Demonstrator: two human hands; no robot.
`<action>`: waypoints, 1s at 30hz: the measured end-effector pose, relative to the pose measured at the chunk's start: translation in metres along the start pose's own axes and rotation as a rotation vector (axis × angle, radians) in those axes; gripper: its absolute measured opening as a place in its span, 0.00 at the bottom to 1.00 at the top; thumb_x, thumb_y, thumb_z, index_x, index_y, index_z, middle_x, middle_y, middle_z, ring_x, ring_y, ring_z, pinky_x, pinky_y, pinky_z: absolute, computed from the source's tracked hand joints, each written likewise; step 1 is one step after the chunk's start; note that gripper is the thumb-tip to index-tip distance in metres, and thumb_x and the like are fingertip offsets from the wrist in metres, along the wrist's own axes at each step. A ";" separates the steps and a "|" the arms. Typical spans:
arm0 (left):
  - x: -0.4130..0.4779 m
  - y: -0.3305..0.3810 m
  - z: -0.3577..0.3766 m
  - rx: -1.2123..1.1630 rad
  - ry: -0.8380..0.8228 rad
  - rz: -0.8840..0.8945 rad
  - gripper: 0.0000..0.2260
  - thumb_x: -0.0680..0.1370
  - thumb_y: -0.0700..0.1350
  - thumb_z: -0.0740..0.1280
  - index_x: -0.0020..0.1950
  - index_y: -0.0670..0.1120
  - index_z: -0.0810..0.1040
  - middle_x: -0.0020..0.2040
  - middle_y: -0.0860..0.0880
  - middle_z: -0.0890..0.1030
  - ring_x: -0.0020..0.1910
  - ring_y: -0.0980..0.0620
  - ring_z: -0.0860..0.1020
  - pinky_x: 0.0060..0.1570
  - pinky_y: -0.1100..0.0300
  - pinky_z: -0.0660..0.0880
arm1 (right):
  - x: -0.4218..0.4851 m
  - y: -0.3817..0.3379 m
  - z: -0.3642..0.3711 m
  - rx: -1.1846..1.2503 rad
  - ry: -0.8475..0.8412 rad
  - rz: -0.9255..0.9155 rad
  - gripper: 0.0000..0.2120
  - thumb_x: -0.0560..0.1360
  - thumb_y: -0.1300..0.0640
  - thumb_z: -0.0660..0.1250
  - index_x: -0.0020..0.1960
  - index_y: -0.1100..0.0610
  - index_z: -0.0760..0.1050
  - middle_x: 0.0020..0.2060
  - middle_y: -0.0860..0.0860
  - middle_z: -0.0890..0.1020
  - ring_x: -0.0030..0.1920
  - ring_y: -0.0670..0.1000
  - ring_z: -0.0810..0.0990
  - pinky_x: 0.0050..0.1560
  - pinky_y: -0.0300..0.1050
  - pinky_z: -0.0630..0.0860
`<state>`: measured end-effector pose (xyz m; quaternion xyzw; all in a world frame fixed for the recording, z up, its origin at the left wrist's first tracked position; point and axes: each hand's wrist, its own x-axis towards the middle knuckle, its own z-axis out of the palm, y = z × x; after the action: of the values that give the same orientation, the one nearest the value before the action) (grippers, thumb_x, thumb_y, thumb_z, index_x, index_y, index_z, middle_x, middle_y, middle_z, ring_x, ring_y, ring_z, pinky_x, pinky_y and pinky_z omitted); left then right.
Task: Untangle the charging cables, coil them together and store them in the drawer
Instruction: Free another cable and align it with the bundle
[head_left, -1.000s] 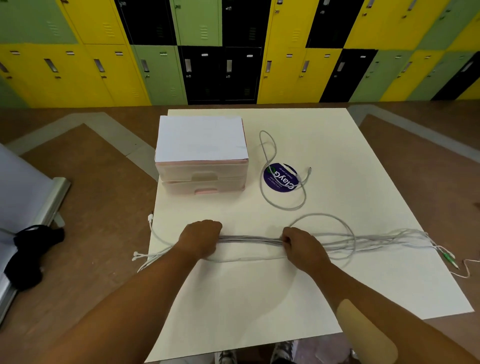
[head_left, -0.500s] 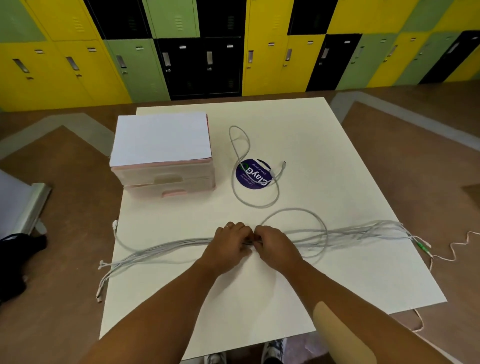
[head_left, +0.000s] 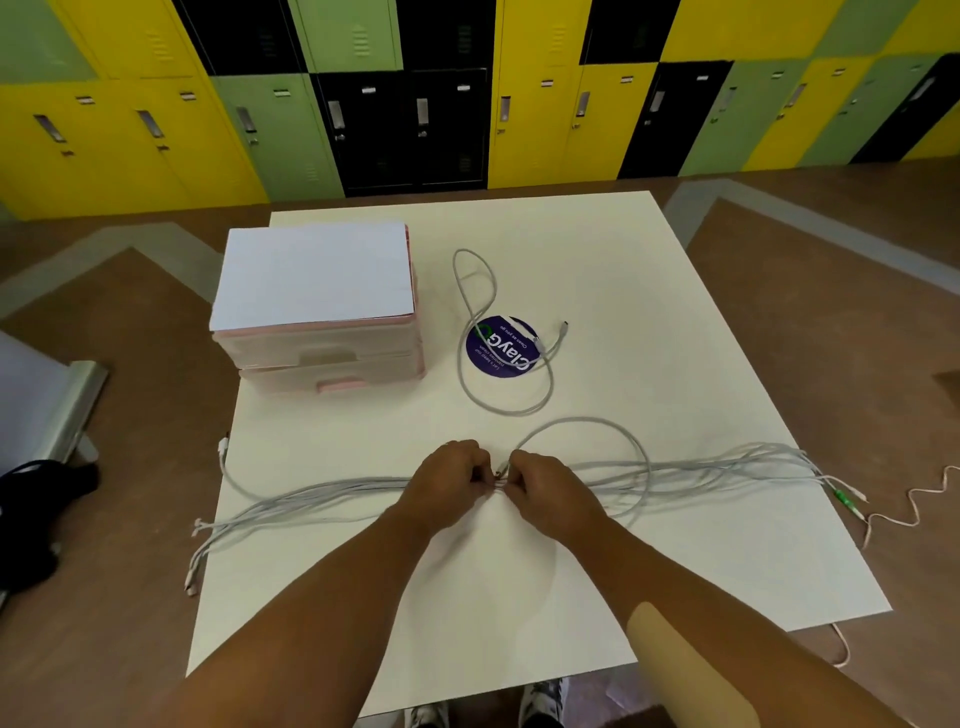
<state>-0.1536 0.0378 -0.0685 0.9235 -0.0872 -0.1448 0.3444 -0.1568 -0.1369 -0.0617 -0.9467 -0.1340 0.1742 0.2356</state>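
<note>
Both the left hand (head_left: 451, 480) and right hand (head_left: 545, 486) pinch the long grey bundle of charging cables (head_left: 322, 493) mid-length, knuckles nearly touching, on the white square table (head_left: 675, 322)

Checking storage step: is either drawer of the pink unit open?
No, both drawers of the pink drawer unit sit shut, while the left hand and right hand grip the cable bundle nearer the person.

Bares both forearms (head_left: 322, 618). Wears a beige patch (head_left: 675, 660) on the right one, lower right, and pale sneakers (head_left: 540, 700), bottom centre.
</note>
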 end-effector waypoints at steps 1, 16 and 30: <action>0.001 0.000 -0.001 -0.012 -0.004 -0.006 0.06 0.70 0.38 0.74 0.39 0.48 0.81 0.38 0.54 0.77 0.40 0.54 0.75 0.41 0.65 0.70 | 0.000 0.001 -0.001 -0.001 -0.006 0.013 0.08 0.79 0.54 0.64 0.43 0.54 0.68 0.39 0.50 0.77 0.38 0.50 0.73 0.39 0.44 0.67; 0.006 -0.001 -0.002 0.033 -0.056 -0.017 0.06 0.71 0.38 0.75 0.40 0.47 0.81 0.39 0.57 0.77 0.39 0.58 0.75 0.38 0.76 0.64 | -0.019 0.033 -0.027 -0.152 0.008 0.120 0.14 0.79 0.42 0.62 0.43 0.51 0.68 0.35 0.48 0.77 0.37 0.52 0.75 0.36 0.45 0.67; 0.004 0.002 -0.002 0.351 -0.048 0.160 0.04 0.76 0.44 0.68 0.43 0.47 0.79 0.42 0.50 0.76 0.43 0.49 0.75 0.41 0.54 0.73 | -0.039 0.081 -0.041 -0.118 0.151 0.201 0.03 0.78 0.55 0.64 0.47 0.53 0.76 0.40 0.49 0.82 0.42 0.53 0.80 0.44 0.45 0.75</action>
<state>-0.1487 0.0367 -0.0664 0.9557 -0.1925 -0.1213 0.1865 -0.1618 -0.2350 -0.0572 -0.9780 -0.0307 0.1170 0.1702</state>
